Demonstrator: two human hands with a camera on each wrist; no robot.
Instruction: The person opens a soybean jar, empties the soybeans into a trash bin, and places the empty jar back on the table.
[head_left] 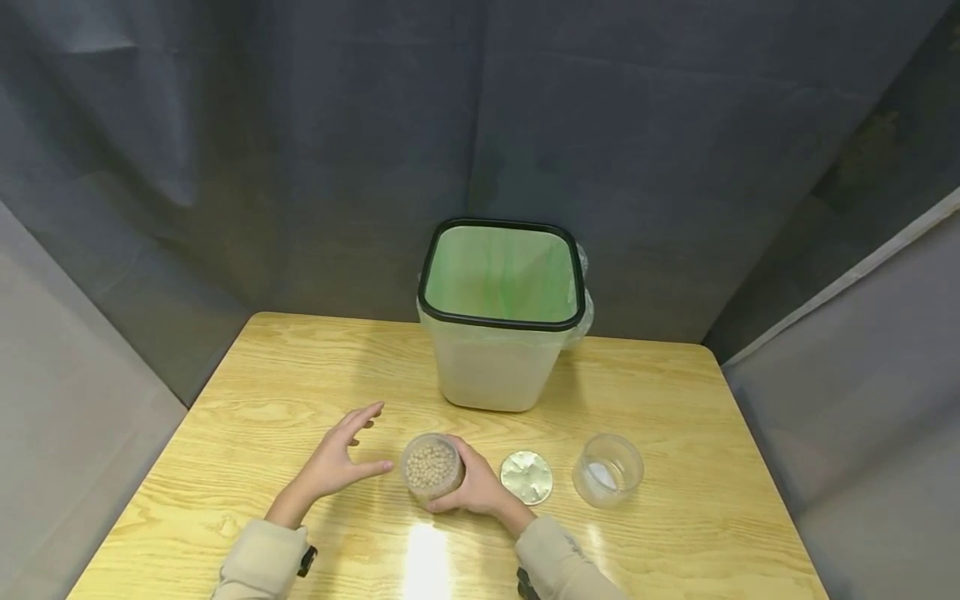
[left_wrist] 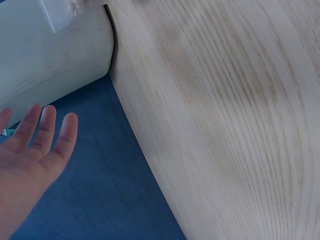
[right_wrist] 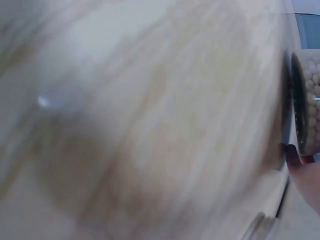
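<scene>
My right hand point(head_left: 476, 483) grips a clear plastic jar point(head_left: 420, 495) from its right side, thumb toward the front. Small round beige beans point(head_left: 430, 465) fill the jar, whose top is uncovered. Whether its base touches the table cannot be told. In the right wrist view, part of the jar shows at the right edge, with beans point(right_wrist: 314, 95) against its wall. To the left of the jar, apart from it, my left hand point(head_left: 337, 462) holds nothing, fingers extended and thumb spread. A silvery foil disc point(head_left: 527, 477) lies on the table just right of my right hand.
A clear empty-looking tub point(head_left: 628, 477) with something white at its bottom stands farther right. Behind the jar is a pale bin point(head_left: 495, 367) with a black rim and a bag liner. The wooden table point(head_left: 675, 400) ends at dark cloth point(head_left: 337, 167) behind.
</scene>
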